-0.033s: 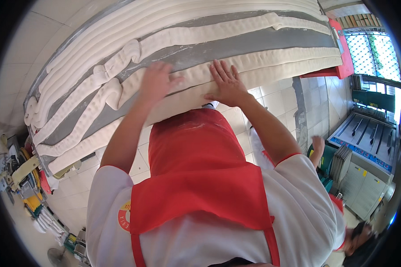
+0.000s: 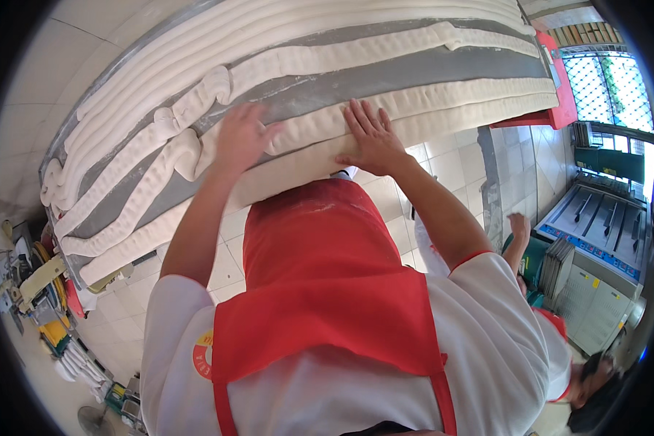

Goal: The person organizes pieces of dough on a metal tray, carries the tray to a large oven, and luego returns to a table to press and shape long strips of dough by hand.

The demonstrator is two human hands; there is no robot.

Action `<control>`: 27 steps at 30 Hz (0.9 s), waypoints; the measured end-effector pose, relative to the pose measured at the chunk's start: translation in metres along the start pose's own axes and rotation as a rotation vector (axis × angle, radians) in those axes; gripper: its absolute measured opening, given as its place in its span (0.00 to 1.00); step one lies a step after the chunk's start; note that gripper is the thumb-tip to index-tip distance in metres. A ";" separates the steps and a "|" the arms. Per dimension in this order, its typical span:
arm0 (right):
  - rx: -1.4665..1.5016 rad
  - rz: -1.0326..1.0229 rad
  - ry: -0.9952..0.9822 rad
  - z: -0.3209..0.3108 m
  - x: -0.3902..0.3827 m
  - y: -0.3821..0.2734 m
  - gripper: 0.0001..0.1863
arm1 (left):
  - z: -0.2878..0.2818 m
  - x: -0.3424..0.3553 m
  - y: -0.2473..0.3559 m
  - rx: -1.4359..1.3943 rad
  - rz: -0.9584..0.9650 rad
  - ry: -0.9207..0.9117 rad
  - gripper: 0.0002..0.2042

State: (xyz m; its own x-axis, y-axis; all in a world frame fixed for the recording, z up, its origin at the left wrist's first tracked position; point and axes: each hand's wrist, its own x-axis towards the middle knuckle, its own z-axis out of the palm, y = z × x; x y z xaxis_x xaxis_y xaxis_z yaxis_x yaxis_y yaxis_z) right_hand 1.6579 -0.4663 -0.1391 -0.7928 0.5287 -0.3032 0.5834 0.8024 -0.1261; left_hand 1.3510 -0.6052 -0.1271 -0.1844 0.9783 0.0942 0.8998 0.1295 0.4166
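Dough, rolled into long pale ropes (image 2: 472, 112), lay in rows along the grey metal worktop (image 2: 385, 73). The rope nearest the table's front edge sat directly under both of my hands. Set against the other picture from this same instant, nothing had moved that I could make out: same hand positions, same rope, same kinks in the ropes further back (image 2: 196, 94). I judged the work to be in mid-press rather than between steps.

My right hand (image 2: 370, 138) was spread flat on the near rope, fingers apart and palm down. My left hand (image 2: 241, 138) rested on the same rope just beside it. Its fingers seemed bent over the dough, but they were blurred, so I could not tell whether they gripped it or only pressed. Neither hand pinched or lifted anything.

Below the arms hung a red cloth apron (image 2: 320, 291) over a white short-sleeved shirt (image 2: 487, 327). Off to the right, a co-worker's hand (image 2: 517, 227) was raised near a blue-and-grey machine (image 2: 596, 225), well apart from the dough.
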 end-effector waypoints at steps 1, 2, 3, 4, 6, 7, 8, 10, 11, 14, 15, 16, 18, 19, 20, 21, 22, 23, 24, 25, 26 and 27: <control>0.008 -0.005 -0.003 0.002 0.001 -0.003 0.63 | -0.011 -0.014 -0.026 -0.037 -0.082 0.032 0.27; 0.000 0.003 -0.005 0.002 0.000 -0.005 0.63 | -0.016 -0.030 -0.046 0.010 -0.093 0.010 0.28; -0.010 0.015 -0.004 0.000 -0.002 -0.005 0.63 | -0.024 -0.041 -0.058 0.056 -0.098 -0.011 0.29; -0.020 0.029 -0.003 -0.002 -0.002 -0.005 0.63 | -0.027 -0.050 -0.065 0.102 -0.102 -0.033 0.31; -0.021 0.018 0.012 0.005 -0.001 -0.003 0.63 | -0.029 -0.048 -0.052 0.179 -0.149 -0.084 0.33; -0.026 0.013 0.014 0.004 0.000 -0.003 0.64 | -0.034 -0.045 -0.041 0.213 -0.174 -0.105 0.35; -0.031 0.009 0.017 0.003 0.000 -0.002 0.64 | -0.036 -0.041 -0.040 0.224 -0.211 -0.168 0.35; -0.036 -0.012 0.036 0.004 0.003 -0.002 0.64 | -0.039 -0.027 -0.044 0.245 -0.295 -0.281 0.36; -0.037 -0.024 0.045 0.004 0.003 -0.001 0.64 | -0.041 -0.023 -0.048 0.145 -0.314 -0.310 0.36; -0.053 -0.011 -0.007 0.000 0.005 -0.002 0.64 | -0.063 -0.022 -0.054 -0.097 -0.313 -0.362 0.37; -0.051 0.004 -0.004 0.001 0.002 0.000 0.64 | -0.087 -0.022 -0.042 -0.152 -0.262 -0.368 0.37; -0.045 0.007 -0.004 0.002 0.000 0.001 0.64 | -0.110 -0.027 -0.031 -0.204 -0.223 -0.374 0.37; -0.036 0.004 0.004 0.005 -0.001 0.002 0.64 | -0.142 -0.036 -0.014 -0.033 -0.253 -0.576 0.37; -0.032 0.003 0.014 0.007 -0.002 0.003 0.64 | -0.148 -0.039 -0.008 0.051 -0.267 -0.677 0.37; -0.028 0.005 0.023 0.009 -0.003 0.005 0.64 | -0.134 -0.042 -0.009 0.097 -0.183 -0.593 0.36; -0.029 -0.014 0.042 0.006 0.001 0.004 0.64 | -0.114 -0.052 -0.014 0.156 -0.114 -0.491 0.35; -0.028 -0.022 0.053 0.005 0.001 0.003 0.64 | -0.089 -0.059 -0.020 0.211 -0.037 -0.399 0.33; -0.028 -0.031 0.056 0.006 0.000 0.001 0.63 | -0.061 -0.058 -0.018 0.133 -0.122 -0.313 0.31; -0.020 -0.043 0.095 0.007 -0.001 0.001 0.62 | -0.043 -0.051 -0.014 0.129 -0.178 -0.347 0.31; -0.017 -0.056 0.135 0.006 0.000 0.001 0.61 | -0.028 -0.042 -0.007 0.122 -0.236 -0.378 0.30; -0.013 -0.070 0.175 0.004 0.002 0.003 0.60 | -0.019 -0.034 -0.005 0.116 -0.294 -0.408 0.30; 0.047 -0.070 0.224 0.000 0.004 0.007 0.57 | -0.012 -0.027 -0.005 0.065 -0.260 -0.406 0.29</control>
State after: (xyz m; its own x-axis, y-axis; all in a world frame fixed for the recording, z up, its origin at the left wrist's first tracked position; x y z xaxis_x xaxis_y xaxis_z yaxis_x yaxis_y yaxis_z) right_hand 1.6586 -0.4583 -0.1418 -0.8478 0.5250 -0.0753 0.5292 0.8280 -0.1852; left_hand 1.3464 -0.6347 -0.1208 -0.2494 0.8944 -0.3712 0.8693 0.3756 0.3212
